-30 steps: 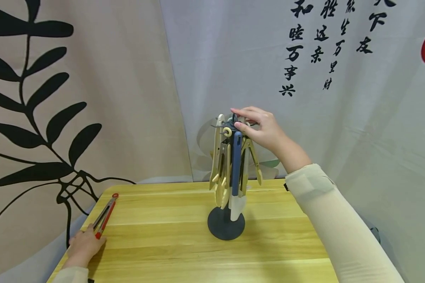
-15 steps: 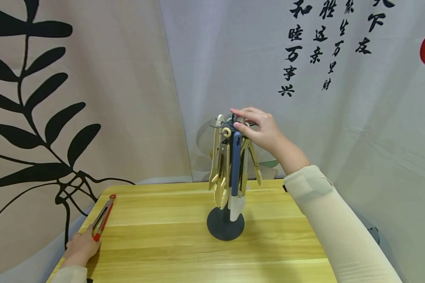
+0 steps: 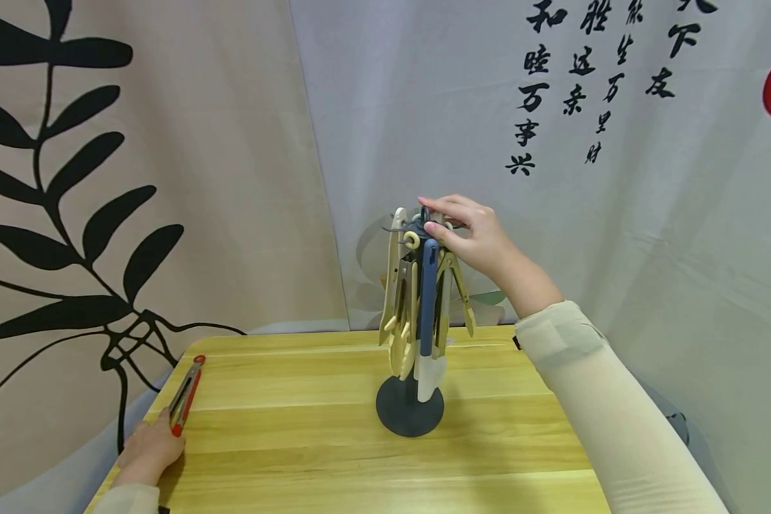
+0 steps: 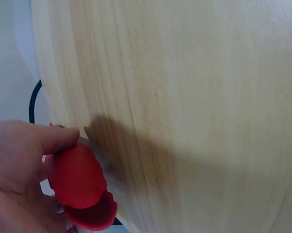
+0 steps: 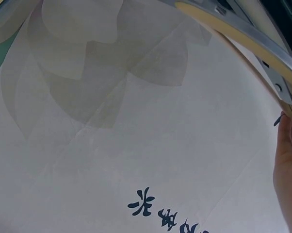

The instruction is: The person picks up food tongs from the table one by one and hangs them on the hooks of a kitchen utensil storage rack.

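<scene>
At the table's left edge my left hand (image 3: pixel 149 450) grips a pair of metal tongs (image 3: pixel 186 396) by their red-tipped end, the ring end pointing away. In the left wrist view, the thumb lies along the red tips (image 4: pixel 78 177). My right hand (image 3: pixel 472 228) pinches the top of a dark utensil stand (image 3: pixel 410 407) between thumb and fingers. From the stand's hooks hang several utensils, among them a spatula with a blue handle (image 3: pixel 428 296) and pale yellow tongs (image 3: pixel 464 293). Only part of my right hand (image 5: pixel 287 170) shows in the right wrist view, beside hanging tools.
The wooden table (image 3: pixel 283 428) lies under both hands, with the stand standing right of its middle. Behind it hangs a cloth curtain (image 3: pixel 231 178) printed with black leaves and written characters. A dark object (image 3: pixel 677 427) shows beyond the table on the right.
My left hand has shifted slightly left with the tongs, and their ring end has swung a little left. The right hand and the stand look unchanged.
</scene>
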Tool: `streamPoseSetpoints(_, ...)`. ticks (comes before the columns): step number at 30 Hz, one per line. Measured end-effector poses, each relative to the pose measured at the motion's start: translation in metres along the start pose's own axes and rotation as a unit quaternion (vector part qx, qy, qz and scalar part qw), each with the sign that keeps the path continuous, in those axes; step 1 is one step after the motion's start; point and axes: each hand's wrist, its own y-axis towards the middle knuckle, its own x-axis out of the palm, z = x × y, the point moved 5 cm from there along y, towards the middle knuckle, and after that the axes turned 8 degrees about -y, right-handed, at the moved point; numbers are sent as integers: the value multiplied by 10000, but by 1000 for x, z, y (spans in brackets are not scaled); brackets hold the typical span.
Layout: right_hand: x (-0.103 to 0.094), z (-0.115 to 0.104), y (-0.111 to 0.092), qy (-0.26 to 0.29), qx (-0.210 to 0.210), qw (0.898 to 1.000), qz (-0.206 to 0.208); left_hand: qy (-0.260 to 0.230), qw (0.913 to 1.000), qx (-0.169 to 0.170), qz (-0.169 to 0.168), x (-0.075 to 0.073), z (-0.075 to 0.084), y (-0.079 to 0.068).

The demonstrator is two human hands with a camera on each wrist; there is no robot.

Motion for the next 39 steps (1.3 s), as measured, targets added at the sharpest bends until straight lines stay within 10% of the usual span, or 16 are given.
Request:
streamPoseSetpoints(20,1,-1,0,122,109,9999,-8,-593,9955,456,584,-14,11,-13)
streamPoseSetpoints(39,1,2,-1,125,162,9998,4,-1299,9637,1753,1538,-24,52,-35)
